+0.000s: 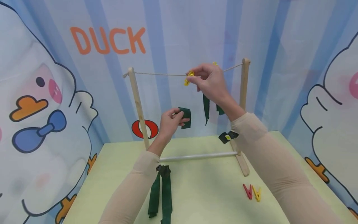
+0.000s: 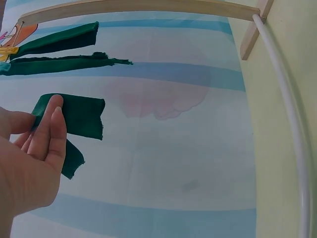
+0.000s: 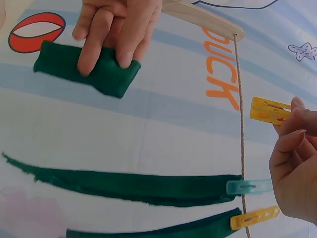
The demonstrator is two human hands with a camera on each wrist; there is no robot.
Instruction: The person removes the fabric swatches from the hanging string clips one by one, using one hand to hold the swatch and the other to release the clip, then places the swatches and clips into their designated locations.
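Observation:
My left hand pinches a dark green cloth strip between thumb and fingers, below the cord. The strip looks folded over the fingers in the left wrist view, with both ends loose. Up at the cord, my right hand holds a yellow clothespin between thumb and fingers. In the right wrist view, the pin's tip appears just beside the cord. Two more green strips hang from the cord to the right, one under a teal clothespin, one under another yellow clothespin.
The cord runs between two wooden posts, joined low down by a white bar. On the pale green table lie a red clothespin and a yellow one, front right. Further green strips lie front left, near my left forearm.

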